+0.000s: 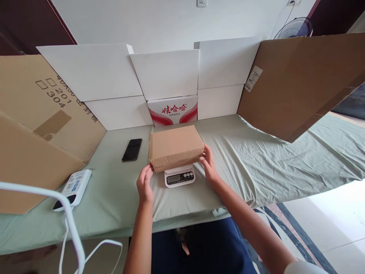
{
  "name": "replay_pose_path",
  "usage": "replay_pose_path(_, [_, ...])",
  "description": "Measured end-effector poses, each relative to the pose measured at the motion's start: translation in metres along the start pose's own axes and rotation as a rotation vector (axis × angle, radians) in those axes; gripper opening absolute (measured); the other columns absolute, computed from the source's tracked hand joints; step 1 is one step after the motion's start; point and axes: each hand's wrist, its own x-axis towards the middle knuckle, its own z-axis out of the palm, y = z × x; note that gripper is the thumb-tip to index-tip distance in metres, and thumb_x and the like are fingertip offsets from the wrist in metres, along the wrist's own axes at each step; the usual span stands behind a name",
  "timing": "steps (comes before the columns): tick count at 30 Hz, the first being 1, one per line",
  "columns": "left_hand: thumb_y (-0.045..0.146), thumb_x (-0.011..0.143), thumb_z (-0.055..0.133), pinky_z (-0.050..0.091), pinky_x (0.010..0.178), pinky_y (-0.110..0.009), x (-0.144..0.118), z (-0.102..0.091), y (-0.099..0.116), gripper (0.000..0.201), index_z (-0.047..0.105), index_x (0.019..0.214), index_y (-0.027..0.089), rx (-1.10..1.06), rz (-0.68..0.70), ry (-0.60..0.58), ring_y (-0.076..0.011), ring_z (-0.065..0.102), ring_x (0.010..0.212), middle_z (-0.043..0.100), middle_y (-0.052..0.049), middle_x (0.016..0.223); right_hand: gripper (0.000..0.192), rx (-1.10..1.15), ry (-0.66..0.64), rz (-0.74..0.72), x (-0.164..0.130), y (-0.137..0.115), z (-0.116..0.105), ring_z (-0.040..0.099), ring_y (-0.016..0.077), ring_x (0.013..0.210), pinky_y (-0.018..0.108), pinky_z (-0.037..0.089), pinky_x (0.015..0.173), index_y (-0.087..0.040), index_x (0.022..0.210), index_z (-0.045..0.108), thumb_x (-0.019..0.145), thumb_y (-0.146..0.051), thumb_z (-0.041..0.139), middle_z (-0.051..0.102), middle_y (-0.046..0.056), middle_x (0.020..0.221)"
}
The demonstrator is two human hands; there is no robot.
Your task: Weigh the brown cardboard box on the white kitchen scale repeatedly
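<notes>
A brown cardboard box (176, 142) sits over a white digital kitchen scale (180, 182), hiding the weighing platform. Whether it rests on the platform or is held just above it, I cannot tell. My left hand (145, 183) grips the box at its front left corner, the fingertips partly under the lower edge. At the front right corner, my right hand (209, 163) holds the box with its thumb on the front and fingers along the side. The scale's display and several round buttons face me; I cannot read a number.
A black phone (132, 150) lies left of the box. Farther left is a white device (74, 188) near a white curved tube (68, 213). White boxes (168, 74) line the back, and large cardboard sheets (296, 83) stand at both sides of the green cloth (234, 160).
</notes>
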Motion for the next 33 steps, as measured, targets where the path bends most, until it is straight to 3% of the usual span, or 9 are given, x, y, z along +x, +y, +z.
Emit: replay_pose_path(33, [0.063, 0.084, 0.056, 0.045, 0.111, -0.049, -0.0038, 0.0027, 0.0050, 0.060, 0.070, 0.119, 0.017, -0.008, -0.035, 0.028, -0.0344, 0.061, 0.129, 0.069, -0.019, 0.128, 0.051, 0.019, 0.019, 0.044, -0.0078, -0.0028, -0.0001, 0.050, 0.0279, 0.129, 0.048, 0.048, 0.106, -0.039, 0.142, 0.043, 0.092, -0.048, 0.051, 0.050, 0.005, 0.143])
